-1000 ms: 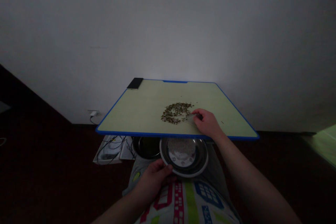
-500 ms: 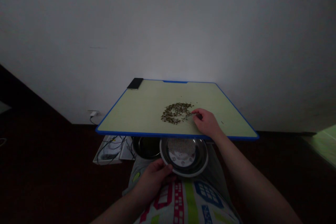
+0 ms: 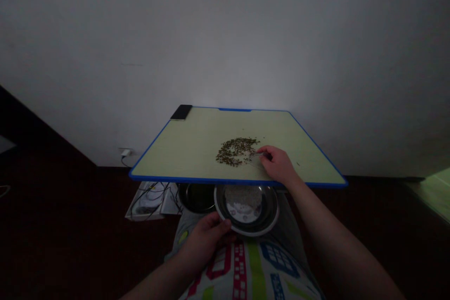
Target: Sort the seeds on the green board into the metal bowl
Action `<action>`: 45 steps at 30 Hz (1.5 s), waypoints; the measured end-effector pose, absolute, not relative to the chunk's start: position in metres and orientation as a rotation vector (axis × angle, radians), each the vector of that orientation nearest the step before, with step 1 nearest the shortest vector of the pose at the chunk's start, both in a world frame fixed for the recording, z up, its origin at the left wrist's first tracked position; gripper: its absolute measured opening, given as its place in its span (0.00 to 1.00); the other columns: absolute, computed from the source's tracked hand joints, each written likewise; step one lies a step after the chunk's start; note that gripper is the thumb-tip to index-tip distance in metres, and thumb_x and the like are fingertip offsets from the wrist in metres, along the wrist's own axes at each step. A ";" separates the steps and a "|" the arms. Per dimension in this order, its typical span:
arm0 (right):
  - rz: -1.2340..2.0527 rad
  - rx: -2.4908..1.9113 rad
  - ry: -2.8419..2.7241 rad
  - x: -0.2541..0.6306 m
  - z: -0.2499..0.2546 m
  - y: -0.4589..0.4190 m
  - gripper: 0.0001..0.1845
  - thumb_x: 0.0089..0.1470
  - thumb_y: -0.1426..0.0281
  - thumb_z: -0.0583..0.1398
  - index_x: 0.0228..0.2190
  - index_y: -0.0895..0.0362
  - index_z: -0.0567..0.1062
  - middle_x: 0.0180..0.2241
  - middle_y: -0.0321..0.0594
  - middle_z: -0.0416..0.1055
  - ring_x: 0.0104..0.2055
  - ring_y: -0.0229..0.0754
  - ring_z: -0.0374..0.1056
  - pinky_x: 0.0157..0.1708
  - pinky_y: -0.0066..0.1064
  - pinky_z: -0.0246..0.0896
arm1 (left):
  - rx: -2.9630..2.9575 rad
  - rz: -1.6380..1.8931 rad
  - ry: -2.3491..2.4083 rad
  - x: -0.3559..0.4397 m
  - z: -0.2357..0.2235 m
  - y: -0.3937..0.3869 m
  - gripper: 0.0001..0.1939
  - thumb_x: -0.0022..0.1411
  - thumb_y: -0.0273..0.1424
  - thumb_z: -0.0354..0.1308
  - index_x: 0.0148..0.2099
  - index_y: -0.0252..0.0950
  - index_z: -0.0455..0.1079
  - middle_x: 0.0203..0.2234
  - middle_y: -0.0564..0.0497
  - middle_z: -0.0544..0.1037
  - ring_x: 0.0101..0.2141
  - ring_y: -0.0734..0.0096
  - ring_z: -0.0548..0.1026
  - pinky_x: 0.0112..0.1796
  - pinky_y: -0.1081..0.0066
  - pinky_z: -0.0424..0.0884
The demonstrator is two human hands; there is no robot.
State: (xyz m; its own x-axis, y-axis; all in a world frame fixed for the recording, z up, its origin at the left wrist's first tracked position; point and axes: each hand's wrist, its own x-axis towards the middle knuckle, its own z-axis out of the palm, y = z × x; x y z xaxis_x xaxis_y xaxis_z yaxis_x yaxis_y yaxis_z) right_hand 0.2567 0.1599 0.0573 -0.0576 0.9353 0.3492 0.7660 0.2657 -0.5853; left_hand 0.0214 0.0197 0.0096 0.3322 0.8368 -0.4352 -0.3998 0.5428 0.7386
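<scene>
Small dark beans or grains [image 3: 230, 149] lie scattered in a ring-like patch on the pale tabletop [image 3: 197, 143] with a blue edge. At the patch's right side, my right hand [image 3: 276, 161] pinches a thin metal tool that looks like tweezers [image 3: 259, 154], its tip among the grains. Below the table's front edge, my left hand [image 3: 209, 234] grips the rim of a round metal bowl [image 3: 246, 233], thumb on top. Pale small grains [image 3: 242, 193] lie on part of the bowl's bottom. The table covers the bowl's far side.
A second metal bowl [image 3: 199, 197] with dark contents sits left of the held one, partly under the table. A black phone or tablet [image 3: 181, 112] lies at the table's far left corner. A white box with cables [image 3: 149, 201] stands below. The wall [image 3: 225, 37] adjoins the table's back.
Almost nothing differs. The metal tool's tip has shifted very slightly at the edge of the grains; my left hand stays on the bowl.
</scene>
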 end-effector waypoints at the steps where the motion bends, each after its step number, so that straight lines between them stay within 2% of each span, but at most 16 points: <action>1: 0.321 -1.542 -1.860 0.257 0.057 0.160 0.14 0.47 0.71 0.56 0.35 0.59 0.78 0.24 0.38 0.71 0.27 0.40 0.66 0.32 0.32 0.58 | 0.564 0.867 0.905 0.022 0.009 0.020 0.20 0.40 0.39 0.74 0.35 0.33 0.78 0.32 0.46 0.84 0.33 0.67 0.79 0.37 0.71 0.75; 5: 0.350 -1.529 -1.864 0.258 0.057 0.160 0.14 0.47 0.72 0.56 0.35 0.59 0.78 0.24 0.37 0.71 0.27 0.40 0.66 0.32 0.31 0.58 | 0.566 0.871 0.924 0.021 0.007 0.019 0.20 0.40 0.39 0.75 0.34 0.33 0.77 0.31 0.47 0.83 0.32 0.67 0.79 0.37 0.70 0.75; 10: 0.357 -1.512 -1.884 0.257 0.056 0.159 0.13 0.47 0.71 0.56 0.34 0.59 0.77 0.23 0.37 0.71 0.26 0.39 0.66 0.31 0.30 0.58 | 0.599 0.865 0.885 0.020 0.003 0.018 0.18 0.45 0.38 0.72 0.37 0.33 0.78 0.35 0.45 0.84 0.34 0.67 0.79 0.38 0.71 0.75; 17: 0.351 -1.501 -1.892 0.256 0.059 0.156 0.12 0.46 0.72 0.56 0.33 0.59 0.77 0.22 0.36 0.70 0.24 0.38 0.63 0.29 0.30 0.57 | 0.579 0.870 0.924 0.020 0.005 0.018 0.20 0.41 0.39 0.74 0.36 0.33 0.78 0.33 0.46 0.84 0.33 0.67 0.80 0.37 0.71 0.75; 30: 0.365 -1.526 -1.871 0.258 0.060 0.156 0.12 0.44 0.73 0.56 0.31 0.58 0.78 0.21 0.35 0.71 0.23 0.37 0.64 0.28 0.29 0.57 | 0.596 0.866 0.879 0.020 0.004 0.018 0.18 0.45 0.39 0.72 0.37 0.34 0.78 0.35 0.45 0.84 0.35 0.65 0.81 0.38 0.71 0.75; 36: 0.390 -1.476 -1.905 0.255 0.061 0.154 0.11 0.46 0.72 0.56 0.32 0.58 0.77 0.21 0.35 0.71 0.24 0.37 0.64 0.27 0.28 0.57 | 0.583 0.866 0.924 0.021 0.007 0.018 0.20 0.41 0.40 0.74 0.36 0.34 0.78 0.35 0.45 0.84 0.35 0.64 0.80 0.38 0.69 0.75; 45: 0.320 -1.509 -1.850 0.256 0.058 0.156 0.12 0.45 0.72 0.56 0.33 0.57 0.77 0.23 0.36 0.72 0.25 0.38 0.65 0.29 0.30 0.58 | 0.586 0.871 0.908 0.021 0.008 0.018 0.20 0.43 0.39 0.73 0.37 0.33 0.78 0.35 0.44 0.84 0.35 0.64 0.80 0.39 0.68 0.75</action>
State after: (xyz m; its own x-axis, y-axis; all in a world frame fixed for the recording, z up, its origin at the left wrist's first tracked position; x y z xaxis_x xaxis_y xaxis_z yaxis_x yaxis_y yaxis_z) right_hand 0.2558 0.1561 0.0580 -0.0589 0.9278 0.3684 0.7499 0.2847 -0.5972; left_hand 0.0208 0.0181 0.0079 0.3277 0.8429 -0.4268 -0.3908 0.5322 0.7510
